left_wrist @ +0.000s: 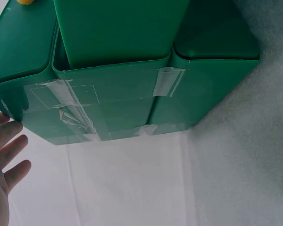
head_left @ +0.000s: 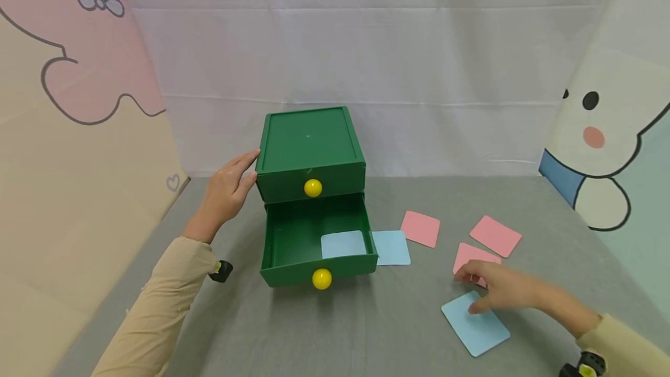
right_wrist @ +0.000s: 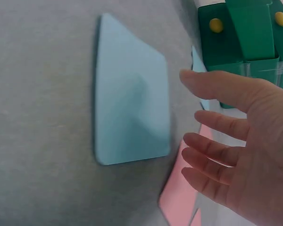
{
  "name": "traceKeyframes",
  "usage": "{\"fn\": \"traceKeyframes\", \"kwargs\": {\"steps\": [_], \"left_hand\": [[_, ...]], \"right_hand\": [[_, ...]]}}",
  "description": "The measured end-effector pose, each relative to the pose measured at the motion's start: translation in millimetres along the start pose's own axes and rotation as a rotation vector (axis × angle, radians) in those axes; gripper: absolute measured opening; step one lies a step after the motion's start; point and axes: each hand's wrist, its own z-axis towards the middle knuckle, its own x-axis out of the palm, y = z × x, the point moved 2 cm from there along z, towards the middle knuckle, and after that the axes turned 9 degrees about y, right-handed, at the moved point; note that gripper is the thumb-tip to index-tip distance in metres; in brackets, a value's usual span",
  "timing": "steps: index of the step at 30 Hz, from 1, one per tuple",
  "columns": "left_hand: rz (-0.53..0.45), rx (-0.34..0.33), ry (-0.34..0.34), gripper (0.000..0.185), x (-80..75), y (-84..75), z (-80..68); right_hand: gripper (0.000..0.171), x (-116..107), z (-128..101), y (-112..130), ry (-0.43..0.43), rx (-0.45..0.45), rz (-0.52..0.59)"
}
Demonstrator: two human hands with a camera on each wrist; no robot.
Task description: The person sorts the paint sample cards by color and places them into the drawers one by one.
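At the head view's centre, the green cabinet (head_left: 309, 138) stands on the grey table (head_left: 408, 324), its lower drawer (head_left: 293, 277) pulled out and its upper drawer (head_left: 280, 186) pushed in, each with 1 yellow knob (head_left: 321, 278). The left hand (head_left: 224, 191), left of centre, touches the cabinet's left side with its fingertips, fingers extended and gripping nothing. At lower right, the right hand (head_left: 505, 288) is spread loosely with nothing in its hold, its thumb over the blue card (head_left: 478, 330) on the table; the right wrist view shows thumb and fingers apart from it. A 2nd blue card (head_left: 342, 244) lies in the lower drawer, and a 3rd blue card (head_left: 394, 248) just right of it, on the table. Of 3 pink cards (head_left: 420, 228) right of centre, 1 is partly hidden by the right hand. Clear tape (left_wrist: 169, 82) crosses the cabinet's side in the left wrist view. A white cloth (head_left: 340, 51) fills the upper centre of the head view.
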Motion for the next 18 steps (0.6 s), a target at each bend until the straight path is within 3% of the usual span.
{"fn": "traceKeyframes", "kwargs": {"steps": [8,18], "left_hand": [[0.023,-0.002,0.005,0.048,0.3,-0.2,0.8],[0.014,-0.001,0.006,0.049,-1.9,-0.7,0.0]], "right_hand": [[0.053,21,-6,-13,-0.05,-0.039,-0.154],[0.042,25,-4,-17,-0.054,-0.059,-0.111]]}}
